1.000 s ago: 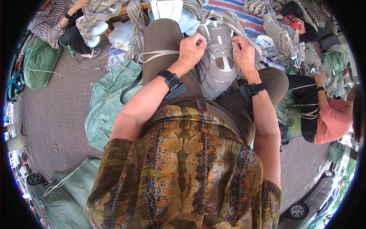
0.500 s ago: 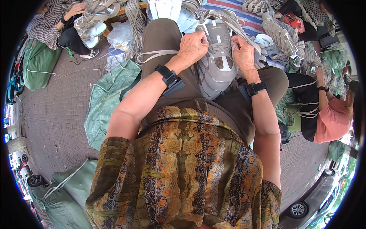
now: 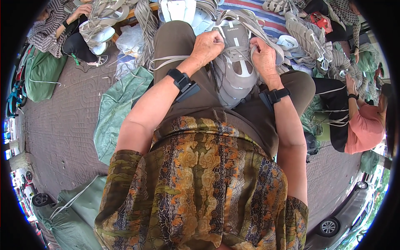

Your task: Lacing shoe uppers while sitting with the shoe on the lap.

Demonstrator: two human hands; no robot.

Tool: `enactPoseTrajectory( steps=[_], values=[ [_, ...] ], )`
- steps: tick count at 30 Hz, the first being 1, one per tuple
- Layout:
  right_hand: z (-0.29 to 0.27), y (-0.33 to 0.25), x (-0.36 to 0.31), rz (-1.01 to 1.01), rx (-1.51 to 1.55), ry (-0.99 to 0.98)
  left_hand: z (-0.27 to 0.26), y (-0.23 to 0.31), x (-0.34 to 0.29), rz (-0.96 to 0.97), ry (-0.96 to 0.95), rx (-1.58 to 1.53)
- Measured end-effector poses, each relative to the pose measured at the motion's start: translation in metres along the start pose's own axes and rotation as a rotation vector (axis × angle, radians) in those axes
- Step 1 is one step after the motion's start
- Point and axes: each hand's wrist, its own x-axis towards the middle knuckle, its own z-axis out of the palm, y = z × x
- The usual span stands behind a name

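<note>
A grey sneaker upper (image 3: 242,86) rests in my lap, toe toward me, nested with further uppers beneath it. Its dark tongue (image 3: 234,34) stands up at the far end, and pale laces (image 3: 238,53) cross the throat. At the left edge of the throat, my left hand (image 3: 207,46) is closed in a pinch. Opposite it, my right hand (image 3: 264,57) pinches at the right edge. What lies between the fingertips of either hand is hidden. A loose pale lace (image 3: 168,58) loops over my left thigh and passes behind my left wrist.
White-lined shoes (image 3: 178,9) and bundles of grey uppers (image 3: 306,35) lie ahead on a striped sheet (image 3: 273,18). Green sacks (image 3: 121,112) lie on the paving at left. A person in pink (image 3: 366,129) sits at right; another in stripes (image 3: 50,31) works at far left.
Both hands have shifted slightly: the left moved a little left, the right a little left and nearer me. The sneaker upper stays in my lap.
</note>
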Motion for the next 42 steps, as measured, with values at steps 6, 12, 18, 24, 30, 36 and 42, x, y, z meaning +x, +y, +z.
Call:
enactPoseTrajectory(
  steps=[6,12,18,24,30,36,42],
  values=[
    [0.002,-0.001,0.001,0.008,0.018,0.001,0.005,-0.005,0.004,0.045,0.006,0.071],
    [0.0,-0.001,0.002,0.069,-0.039,-0.018,0.014,-0.004,0.004,0.236,0.003,0.267],
    [-0.018,0.016,0.009,-0.075,-0.102,-0.229,-0.011,-0.003,0.002,0.152,-0.201,0.128],
    [-0.024,0.047,0.029,-0.006,-0.022,-0.209,-0.022,-0.001,0.025,0.072,0.064,0.188],
    [-0.009,0.064,0.085,0.069,0.185,-0.327,-0.019,-0.02,0.063,-0.331,-0.136,-0.047],
    [0.002,0.04,0.078,0.248,0.482,-0.445,-0.012,-0.013,0.058,-0.607,-0.282,-0.375],
    [-0.054,-0.011,0.046,0.283,0.544,-0.537,-0.01,0.005,0.04,-0.478,-0.372,-0.439]
  ],
)
